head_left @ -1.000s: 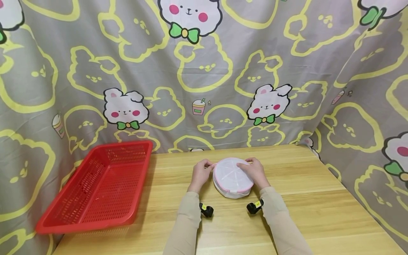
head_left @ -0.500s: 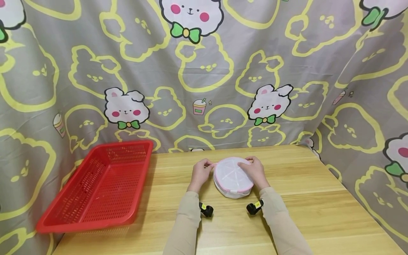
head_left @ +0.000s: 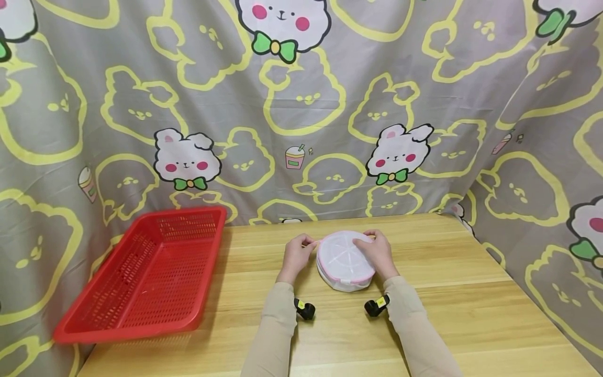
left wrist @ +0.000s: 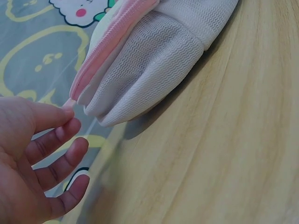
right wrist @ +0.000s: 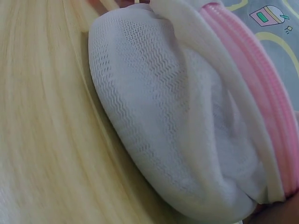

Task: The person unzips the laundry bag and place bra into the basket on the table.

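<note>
A round white mesh laundry bag [head_left: 346, 256] with a pink zipper [left wrist: 110, 49] round its top edge sits on the table. At its left edge my left hand [head_left: 297, 256] pinches a small pink tab between thumb and index finger; the left wrist view shows the other fingers [left wrist: 70, 163] loosely bent and apart from the bag. My right hand [head_left: 378, 254] grips the bag's right edge, thumb on the top and fingers at the far side. Mesh folds [right wrist: 154, 107] slump below the zipper in the right wrist view, where that hand is almost wholly hidden.
A red perforated plastic basket [head_left: 151, 277] stands at the left of the wooden table [head_left: 339, 340]. A grey curtain [head_left: 245, 110] with cartoon animals hangs behind the table and at both sides. Each wrist wears a small black camera [head_left: 307, 311].
The bag's top has shifted very slightly to the right and away from me. Both hands keep their holds, with the right hand moving slightly along with the bag.
</note>
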{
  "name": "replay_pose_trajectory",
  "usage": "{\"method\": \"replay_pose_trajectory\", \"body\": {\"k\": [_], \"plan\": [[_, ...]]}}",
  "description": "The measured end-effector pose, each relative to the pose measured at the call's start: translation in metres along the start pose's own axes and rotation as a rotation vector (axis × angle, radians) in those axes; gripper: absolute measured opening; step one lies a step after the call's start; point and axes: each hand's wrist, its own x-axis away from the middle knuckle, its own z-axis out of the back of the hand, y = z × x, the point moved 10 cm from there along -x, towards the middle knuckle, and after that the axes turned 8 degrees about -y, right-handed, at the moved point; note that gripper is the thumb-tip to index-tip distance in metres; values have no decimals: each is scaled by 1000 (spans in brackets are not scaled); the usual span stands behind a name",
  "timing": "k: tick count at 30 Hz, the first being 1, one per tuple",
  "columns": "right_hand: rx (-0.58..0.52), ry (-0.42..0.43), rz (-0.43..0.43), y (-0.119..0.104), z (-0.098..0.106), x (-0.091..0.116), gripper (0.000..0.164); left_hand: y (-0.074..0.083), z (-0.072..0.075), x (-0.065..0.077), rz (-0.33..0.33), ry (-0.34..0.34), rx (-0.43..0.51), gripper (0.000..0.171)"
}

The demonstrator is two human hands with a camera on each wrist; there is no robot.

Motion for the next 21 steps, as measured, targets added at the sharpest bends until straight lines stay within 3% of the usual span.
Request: {"method": "replay_pose_trajectory", "body": {"k": [21], "plan": [[-5, 35, -10, 1, 5, 1, 49, 1, -1, 0, -15, -5, -7, 10]]}}
